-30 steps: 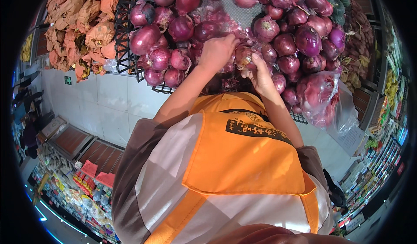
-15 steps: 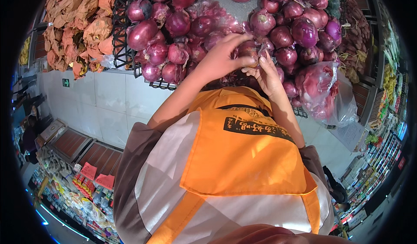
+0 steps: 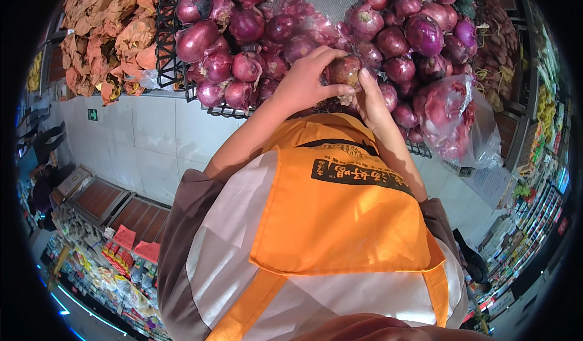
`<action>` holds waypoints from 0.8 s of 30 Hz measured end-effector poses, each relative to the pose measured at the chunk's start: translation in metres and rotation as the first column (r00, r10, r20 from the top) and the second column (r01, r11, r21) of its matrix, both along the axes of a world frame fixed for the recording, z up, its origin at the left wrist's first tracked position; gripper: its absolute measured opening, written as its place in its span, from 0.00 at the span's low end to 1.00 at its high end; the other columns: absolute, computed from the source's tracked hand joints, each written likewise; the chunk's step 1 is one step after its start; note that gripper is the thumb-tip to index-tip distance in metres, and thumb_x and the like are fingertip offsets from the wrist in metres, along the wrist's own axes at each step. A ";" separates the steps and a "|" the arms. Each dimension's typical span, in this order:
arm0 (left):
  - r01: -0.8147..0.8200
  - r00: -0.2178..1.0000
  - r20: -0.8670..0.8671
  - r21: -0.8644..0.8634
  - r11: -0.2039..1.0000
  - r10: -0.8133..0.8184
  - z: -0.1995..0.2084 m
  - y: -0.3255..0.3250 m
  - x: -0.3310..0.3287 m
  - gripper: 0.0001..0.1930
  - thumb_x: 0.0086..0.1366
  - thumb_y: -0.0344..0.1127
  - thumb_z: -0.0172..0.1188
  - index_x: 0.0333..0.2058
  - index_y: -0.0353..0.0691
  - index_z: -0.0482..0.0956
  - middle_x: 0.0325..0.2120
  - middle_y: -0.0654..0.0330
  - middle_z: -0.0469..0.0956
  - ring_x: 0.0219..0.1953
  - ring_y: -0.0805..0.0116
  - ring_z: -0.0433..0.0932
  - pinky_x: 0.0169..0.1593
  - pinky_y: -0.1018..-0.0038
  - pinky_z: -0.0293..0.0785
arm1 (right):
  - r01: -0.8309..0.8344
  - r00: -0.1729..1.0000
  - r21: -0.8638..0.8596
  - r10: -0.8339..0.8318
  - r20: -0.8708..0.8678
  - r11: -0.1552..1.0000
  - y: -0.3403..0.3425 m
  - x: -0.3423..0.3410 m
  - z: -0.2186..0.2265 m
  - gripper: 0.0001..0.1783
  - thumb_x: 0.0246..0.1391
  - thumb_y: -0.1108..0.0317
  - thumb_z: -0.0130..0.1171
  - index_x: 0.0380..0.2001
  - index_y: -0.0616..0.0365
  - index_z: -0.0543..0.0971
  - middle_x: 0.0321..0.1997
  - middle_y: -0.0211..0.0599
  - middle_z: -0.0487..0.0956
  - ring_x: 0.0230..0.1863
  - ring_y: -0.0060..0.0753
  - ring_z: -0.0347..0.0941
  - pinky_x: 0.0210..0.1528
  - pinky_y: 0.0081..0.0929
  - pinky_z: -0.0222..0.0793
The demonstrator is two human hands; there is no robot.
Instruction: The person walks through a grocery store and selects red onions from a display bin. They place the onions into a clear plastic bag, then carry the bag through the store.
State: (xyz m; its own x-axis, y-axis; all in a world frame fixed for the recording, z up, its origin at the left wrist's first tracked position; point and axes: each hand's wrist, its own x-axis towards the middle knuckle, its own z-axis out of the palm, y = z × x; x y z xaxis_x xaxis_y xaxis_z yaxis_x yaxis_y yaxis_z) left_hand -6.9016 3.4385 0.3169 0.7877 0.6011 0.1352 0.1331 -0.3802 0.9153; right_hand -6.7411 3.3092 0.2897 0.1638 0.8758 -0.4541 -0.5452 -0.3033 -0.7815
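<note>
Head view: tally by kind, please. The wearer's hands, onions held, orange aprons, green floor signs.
Left hand and right hand: 2
Held onion: 1
Apron: 1
Floor sign: 1
Total: 5

Papery-skinned held onion (image 3: 346, 71) at one o'clock, glossy smooth purple onions (image 3: 246, 25) at eleven, crumpled matt paper wrappings (image 3: 130, 34) at ten, shiny plastic bag (image 3: 477, 137) toward three, cloth apron (image 3: 340, 231) at five.

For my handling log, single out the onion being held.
The dull brownish onion between the left hand and the right hand; the other onions are mostly purple-red, and neither hand holds one of them.
</note>
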 end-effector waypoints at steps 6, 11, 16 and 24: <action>-0.029 1.000 0.005 -0.068 0.997 0.030 -0.008 -0.011 -0.003 0.33 0.53 0.43 0.78 0.54 0.34 0.76 0.45 0.51 0.79 0.49 0.57 0.80 0.54 0.66 0.74 | 0.013 0.998 -0.086 -0.018 -0.058 0.996 -0.007 0.002 -0.003 0.26 0.70 0.46 0.50 0.59 0.56 0.70 0.43 0.29 0.79 0.36 0.21 0.75 0.38 0.23 0.75; 0.009 0.967 0.243 -0.352 0.936 0.082 -0.013 -0.019 0.003 0.34 0.59 0.41 0.75 0.60 0.37 0.72 0.55 0.58 0.76 0.56 0.65 0.76 0.58 0.70 0.72 | 0.086 0.979 0.170 -0.051 -0.199 0.982 -0.005 -0.006 -0.002 0.27 0.68 0.56 0.55 0.65 0.56 0.66 0.56 0.34 0.75 0.55 0.26 0.72 0.57 0.29 0.70; -0.001 0.989 0.120 -0.571 0.821 0.085 -0.015 -0.008 0.006 0.29 0.73 0.45 0.60 0.66 0.39 0.65 0.57 0.58 0.72 0.61 0.67 0.70 0.63 0.67 0.69 | -0.058 0.980 0.318 -0.008 0.201 0.946 0.002 0.005 0.016 0.43 0.59 0.65 0.67 0.73 0.55 0.57 0.67 0.35 0.67 0.68 0.29 0.62 0.70 0.31 0.58; -0.077 0.986 -0.158 -0.098 0.992 0.061 -0.003 -0.008 0.003 0.32 0.66 0.47 0.66 0.63 0.35 0.69 0.51 0.48 0.80 0.51 0.54 0.81 0.53 0.63 0.76 | -0.090 0.862 0.150 0.001 0.507 0.985 0.005 -0.001 0.011 0.54 0.43 0.65 0.80 0.71 0.56 0.61 0.69 0.41 0.64 0.70 0.38 0.62 0.70 0.35 0.61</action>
